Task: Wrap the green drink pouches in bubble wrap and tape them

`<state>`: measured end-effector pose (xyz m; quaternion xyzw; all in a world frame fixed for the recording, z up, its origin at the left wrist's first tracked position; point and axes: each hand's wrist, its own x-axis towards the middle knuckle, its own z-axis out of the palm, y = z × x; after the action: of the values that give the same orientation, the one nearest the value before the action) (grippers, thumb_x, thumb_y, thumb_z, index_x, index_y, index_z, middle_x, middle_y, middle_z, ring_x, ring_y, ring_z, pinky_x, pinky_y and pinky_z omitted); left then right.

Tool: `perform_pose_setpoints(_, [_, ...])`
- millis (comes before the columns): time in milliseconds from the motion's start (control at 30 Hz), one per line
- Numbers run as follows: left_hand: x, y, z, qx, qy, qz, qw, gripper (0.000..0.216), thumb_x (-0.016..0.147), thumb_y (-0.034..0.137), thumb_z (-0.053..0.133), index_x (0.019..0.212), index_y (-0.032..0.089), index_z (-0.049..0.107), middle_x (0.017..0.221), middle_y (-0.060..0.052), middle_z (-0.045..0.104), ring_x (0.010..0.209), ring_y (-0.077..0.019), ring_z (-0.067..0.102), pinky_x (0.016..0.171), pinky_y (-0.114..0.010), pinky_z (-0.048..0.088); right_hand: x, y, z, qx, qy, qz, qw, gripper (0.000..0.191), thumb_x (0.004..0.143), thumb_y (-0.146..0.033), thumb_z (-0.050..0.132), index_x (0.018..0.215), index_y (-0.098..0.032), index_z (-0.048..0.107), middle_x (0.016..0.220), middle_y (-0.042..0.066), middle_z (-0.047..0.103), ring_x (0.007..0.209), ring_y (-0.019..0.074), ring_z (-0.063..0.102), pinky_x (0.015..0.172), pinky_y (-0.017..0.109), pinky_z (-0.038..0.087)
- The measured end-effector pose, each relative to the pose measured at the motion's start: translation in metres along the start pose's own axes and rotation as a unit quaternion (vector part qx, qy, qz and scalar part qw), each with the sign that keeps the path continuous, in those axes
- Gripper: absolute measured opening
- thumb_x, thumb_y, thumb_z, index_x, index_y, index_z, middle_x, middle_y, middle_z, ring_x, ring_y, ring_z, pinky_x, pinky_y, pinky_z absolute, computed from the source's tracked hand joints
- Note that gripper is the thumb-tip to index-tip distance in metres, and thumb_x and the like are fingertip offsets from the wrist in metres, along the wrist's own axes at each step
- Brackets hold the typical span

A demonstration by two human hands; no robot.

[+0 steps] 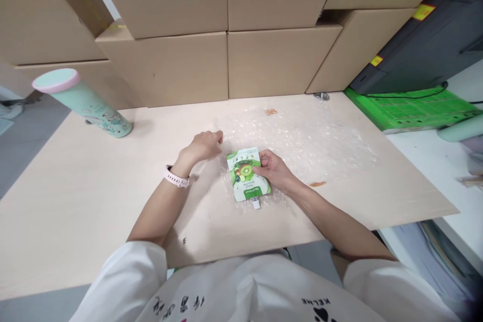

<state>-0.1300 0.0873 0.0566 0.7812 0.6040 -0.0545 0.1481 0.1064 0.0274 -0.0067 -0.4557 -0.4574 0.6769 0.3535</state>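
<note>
At frame centre, our right hand pinches the pouch by one edge; whether our left hand, apart, grips the bubble wrap, we can't tell. That one-sided hold could let the pouch twist loose.

The left forearm and right forearm are angled inward. The left hand is held palm down, fingers bent; the right hand is closed in a pinch, thumb uppermost.

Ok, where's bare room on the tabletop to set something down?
Bare tabletop runs from the tumbler to the near edge, left of the left forearm. It's crowded around the pouch: bubble wrap beneath, right hand gripping it, left hand beside.
</note>
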Motion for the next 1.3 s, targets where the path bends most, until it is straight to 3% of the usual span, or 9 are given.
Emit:
perform_pose_setpoints(200, [-0.001, 0.002, -0.002, 0.011, -0.013, -0.006, 1.000, 0.030, 0.079, 0.020, 0.058, 0.108, 0.022, 0.060, 0.094, -0.009, 0.071, 0.087, -0.0260, 0.065, 0.070, -0.032, 0.041, -0.001, -0.005, -0.005, -0.138, 0.018, -0.010, 0.990, 0.050, 0.072, -0.036, 0.077, 0.110, -0.024, 0.046, 0.092, 0.002, 0.072, 0.074, 0.0198, 0.070, 0.070, 0.039, 0.058])
perform_pose_setpoints(367, [-0.002, 0.004, -0.004, 0.020, -0.031, -0.015, 0.999, 0.031, 0.081, 0.021, 0.057, 0.112, 0.021, 0.059, 0.098, -0.009, 0.071, 0.091, -0.0250, 0.065, 0.070, -0.031, 0.041, -0.015, -0.019, -0.001, -0.455, 0.115, -0.164, 0.868, 0.048, 0.083, -0.033, 0.066, 0.129, -0.027, 0.053, 0.129, 0.010, 0.060, 0.112, 0.0276, 0.061, 0.093, 0.047, 0.052])
perform_pose_setpoints(467, [-0.002, 0.005, -0.005, 0.026, -0.033, -0.020, 0.999, 0.030, 0.081, 0.021, 0.058, 0.112, 0.021, 0.059, 0.098, -0.008, 0.072, 0.089, -0.0239, 0.065, 0.070, -0.030, 0.041, -0.020, -0.021, -0.001, -0.514, 0.022, -0.244, 0.822, 0.043, 0.092, -0.042, 0.056, 0.133, -0.028, 0.055, 0.149, 0.008, 0.047, 0.141, 0.0289, 0.039, 0.112, 0.049, 0.037])
perform_pose_setpoints(600, [-0.001, 0.005, -0.005, 0.027, -0.034, -0.020, 0.999, 0.028, 0.082, 0.022, 0.058, 0.110, 0.021, 0.060, 0.097, -0.007, 0.072, 0.088, -0.0234, 0.066, 0.068, -0.029, 0.039, -0.019, -0.014, -0.004, -0.576, -0.182, -0.206, 0.770, 0.069, 0.095, -0.061, 0.044, 0.156, -0.031, 0.029, 0.168, 0.002, 0.011, 0.154, 0.0286, 0.004, 0.123, 0.051, 0.012])
perform_pose_setpoints(733, [0.002, 0.003, -0.002, 0.014, -0.032, -0.017, 0.999, 0.027, 0.081, 0.021, 0.058, 0.108, 0.020, 0.061, 0.094, -0.007, 0.073, 0.085, -0.0238, 0.066, 0.066, -0.029, 0.038, -0.017, -0.008, -0.004, -0.581, -0.212, -0.179, 0.765, 0.074, 0.096, -0.066, 0.034, 0.159, -0.032, 0.017, 0.168, 0.000, -0.003, 0.154, 0.0278, -0.006, 0.124, 0.051, 0.003])
perform_pose_setpoints(967, [-0.014, -0.013, 0.005, -0.143, 0.029, -0.010, 0.989, 0.036, 0.087, 0.034, 0.060, 0.119, 0.018, 0.057, 0.081, -0.005, 0.071, 0.074, -0.0206, 0.065, 0.072, -0.031, 0.044, -0.018, -0.014, -0.011, -0.551, -0.214, -0.193, 0.783, 0.075, 0.095, -0.066, 0.039, 0.159, -0.034, 0.017, 0.168, 0.000, 0.002, 0.155, 0.0282, -0.002, 0.124, 0.052, 0.004])
perform_pose_setpoints(1067, [-0.043, -0.015, 0.017, -0.381, 0.024, -0.041, 0.923, 0.050, 0.085, 0.035, 0.065, 0.129, 0.016, 0.050, 0.086, -0.006, 0.071, 0.076, -0.0199, 0.067, 0.076, -0.034, 0.051, -0.021, -0.023, -0.016, -0.539, -0.172, -0.227, 0.793, 0.059, 0.097, -0.058, 0.044, 0.150, -0.033, 0.042, 0.164, 0.003, 0.027, 0.152, 0.0279, 0.016, 0.122, 0.051, 0.015])
perform_pose_setpoints(1200, [-0.084, -0.006, 0.041, -0.715, -0.004, -0.099, 0.692, 0.062, 0.081, 0.027, 0.073, 0.135, 0.015, 0.046, 0.123, -0.015, 0.067, 0.098, -0.0205, 0.071, 0.095, -0.038, 0.054, -0.025, -0.033, -0.019, -0.525, -0.131, -0.264, 0.799, 0.037, 0.100, -0.041, 0.047, 0.131, -0.029, 0.062, 0.141, 0.006, 0.057, 0.131, 0.0262, 0.047, 0.110, 0.048, 0.036])
perform_pose_setpoints(1300, [-0.100, 0.007, 0.054, -0.782, -0.036, -0.140, 0.606, 0.054, 0.077, 0.021, 0.077, 0.125, 0.011, 0.054, 0.114, -0.017, 0.071, 0.091, -0.0215, 0.073, 0.094, -0.038, 0.057, -0.028, -0.035, -0.019, -0.521, -0.150, -0.257, 0.800, 0.034, 0.099, -0.035, 0.048, 0.129, -0.028, 0.063, 0.135, 0.006, 0.060, 0.122, 0.0249, 0.052, 0.101, 0.044, 0.045])
